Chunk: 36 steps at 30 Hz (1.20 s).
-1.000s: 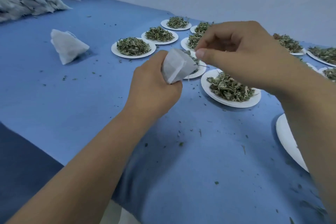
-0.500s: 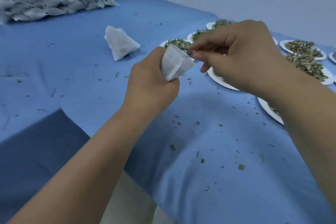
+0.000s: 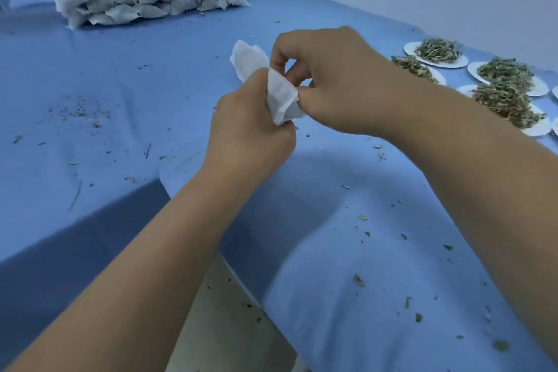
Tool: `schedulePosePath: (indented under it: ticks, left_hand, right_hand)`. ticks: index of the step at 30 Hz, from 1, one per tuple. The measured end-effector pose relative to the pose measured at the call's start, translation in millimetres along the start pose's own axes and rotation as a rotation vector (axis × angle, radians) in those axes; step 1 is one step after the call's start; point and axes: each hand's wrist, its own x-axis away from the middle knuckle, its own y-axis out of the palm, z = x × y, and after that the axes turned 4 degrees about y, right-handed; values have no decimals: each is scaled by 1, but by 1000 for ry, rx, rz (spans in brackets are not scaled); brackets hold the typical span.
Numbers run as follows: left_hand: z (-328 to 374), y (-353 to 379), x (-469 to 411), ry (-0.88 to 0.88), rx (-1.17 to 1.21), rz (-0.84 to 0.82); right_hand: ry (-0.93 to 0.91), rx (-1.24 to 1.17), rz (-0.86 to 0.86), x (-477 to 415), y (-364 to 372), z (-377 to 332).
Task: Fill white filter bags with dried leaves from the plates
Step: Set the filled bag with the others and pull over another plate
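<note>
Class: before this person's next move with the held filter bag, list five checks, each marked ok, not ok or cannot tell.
1. Left hand grips the filter bag: ok.
2. Right hand pinches the bag's edge: ok.
3. Bag holds leaves: cannot tell.
4. Plates of dried leaves lie at the right: ok.
5. Blue cloth free of leaf bits: not ok.

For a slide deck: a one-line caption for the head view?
Left hand grips a white filter bag, right hand pinches its edge; plates of dried leaves sit at right.
</note>
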Motion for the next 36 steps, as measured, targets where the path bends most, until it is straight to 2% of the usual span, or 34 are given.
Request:
schedulePosePath:
  ticks: [3,7,10,12,16,20,24,28,29,33,36]
  left_hand:
    - [-19,-11,-17,-34,28,59]
    - [-39,-28,-48,-62,-88,56]
    - [-50,-39,-66,-59,-165,64]
    - [-58,-44,-75,-119,-166,81]
    - [-70,-44,-94,-376,114,177]
    - [-83,-34,-115,-672,452,174]
    - [-94,-18,-130,-805,678,164]
    - [-98,-14,-136,-831,842,161]
    - [-98,-14,-138,-826,820,170]
    - [-96,-6,-130,-730,450,140]
    - [-97,-7,-121,-661,275,132]
  right_hand:
    - [-18,13,-46,-20,18,-9]
    - [19,-152,-91,-41,30,-14]
    - [67,-284,-65,-48,34,-12]
    - [93,-335,-16,-50,36,-10]
    - [151,-443,113,-48,41,-3]
    - [235,-485,109,-40,47,7]
    - [274,-479,97,-28,50,18]
    - [301,-457,90,-15,49,30]
    - [305,-450,91,-11,47,32]
    - [335,-436,108,2,41,40]
    - [347,-456,117,11,38,43]
